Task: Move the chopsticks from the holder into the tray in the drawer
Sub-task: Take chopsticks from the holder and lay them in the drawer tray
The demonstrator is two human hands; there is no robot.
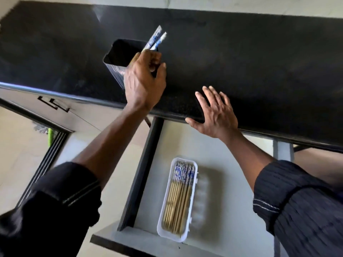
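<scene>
A dark square holder (118,52) stands on the black countertop (241,58). My left hand (144,80) is at the holder's right rim and grips two chopsticks (156,38) with blue-and-white tops that stick up past my fingers. My right hand (215,113) lies flat with spread fingers on the counter's front edge. Below it, in the open drawer (232,191), a white oblong tray (193,197) holds several bamboo chopsticks (179,197) with the same blue-and-white ends.
The drawer's dark left wall (143,173) and front edge (120,243) stick out under the counter. A closed cabinet front (27,97) is to the left, with light floor (18,149) and a green object (49,136) beyond it.
</scene>
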